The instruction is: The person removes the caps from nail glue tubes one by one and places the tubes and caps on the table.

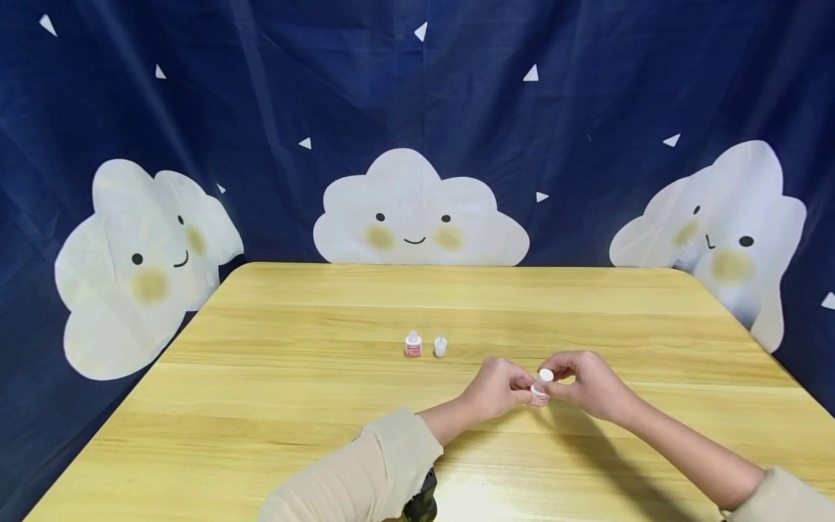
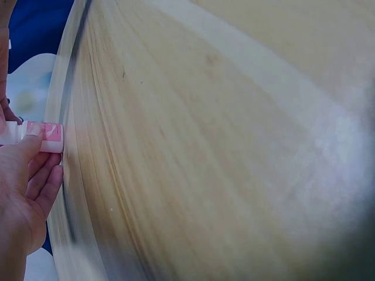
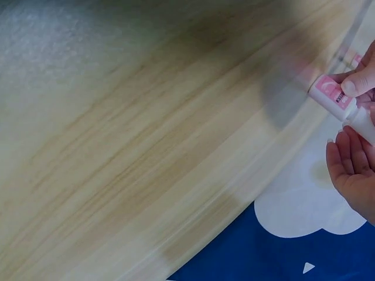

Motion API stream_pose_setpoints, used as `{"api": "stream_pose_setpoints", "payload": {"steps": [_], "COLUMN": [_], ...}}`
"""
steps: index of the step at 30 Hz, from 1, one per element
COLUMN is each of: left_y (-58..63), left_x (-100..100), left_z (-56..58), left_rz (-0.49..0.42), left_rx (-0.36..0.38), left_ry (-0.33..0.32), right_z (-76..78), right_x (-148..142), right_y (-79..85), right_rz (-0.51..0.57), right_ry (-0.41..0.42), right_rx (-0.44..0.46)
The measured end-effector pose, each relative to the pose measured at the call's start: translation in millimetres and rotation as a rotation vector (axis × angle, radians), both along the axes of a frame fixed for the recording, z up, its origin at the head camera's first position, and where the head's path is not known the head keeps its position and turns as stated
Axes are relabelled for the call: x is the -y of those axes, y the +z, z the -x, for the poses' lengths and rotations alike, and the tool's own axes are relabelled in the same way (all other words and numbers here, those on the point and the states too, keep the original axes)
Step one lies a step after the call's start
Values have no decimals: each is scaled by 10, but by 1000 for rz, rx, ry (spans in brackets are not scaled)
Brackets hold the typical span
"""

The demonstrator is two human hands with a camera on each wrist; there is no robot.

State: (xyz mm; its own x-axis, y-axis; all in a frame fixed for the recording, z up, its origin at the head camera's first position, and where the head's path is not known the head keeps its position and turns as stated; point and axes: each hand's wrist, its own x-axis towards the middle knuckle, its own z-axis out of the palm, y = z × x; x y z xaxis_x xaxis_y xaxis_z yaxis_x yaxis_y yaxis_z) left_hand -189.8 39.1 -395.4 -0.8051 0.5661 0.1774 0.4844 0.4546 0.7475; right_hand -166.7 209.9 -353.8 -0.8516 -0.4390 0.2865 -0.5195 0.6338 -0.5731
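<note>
My left hand (image 1: 497, 389) pinches a small white bottle (image 1: 538, 399) with a pink label, thumb on the label in the left wrist view. The bottle stands upright, low over the right half of the table. On its top sits a white cap (image 1: 546, 375), gripped between the thumb and fingers of my right hand (image 1: 590, 386). In the right wrist view the label (image 3: 333, 93) shows plainly, while fingers partly cover the white cap (image 3: 363, 124).
A second small bottle (image 1: 414, 346) with a pink label stands uncapped near the table's middle. Its neighbour on the right is a loose white cap (image 1: 441, 348). Behind the wooden table (image 1: 293, 406) hangs a dark blue curtain (image 1: 365, 87) with clouds.
</note>
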Motion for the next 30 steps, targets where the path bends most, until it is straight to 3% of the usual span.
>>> {"api": "stream_pose_setpoints", "payload": {"steps": [20,30], "left_y": [0,-2], "left_x": [-5,-7], "left_z": [-10,-4], "left_rz": [5,13], "left_rx": [1,2], "left_ry": [12,20], "right_z": [47,24], "right_x": [-58,-46], "right_y": [99,64], "right_rz": [-53,-43], "right_ry": [155,83], "right_rx": [61,49]}}
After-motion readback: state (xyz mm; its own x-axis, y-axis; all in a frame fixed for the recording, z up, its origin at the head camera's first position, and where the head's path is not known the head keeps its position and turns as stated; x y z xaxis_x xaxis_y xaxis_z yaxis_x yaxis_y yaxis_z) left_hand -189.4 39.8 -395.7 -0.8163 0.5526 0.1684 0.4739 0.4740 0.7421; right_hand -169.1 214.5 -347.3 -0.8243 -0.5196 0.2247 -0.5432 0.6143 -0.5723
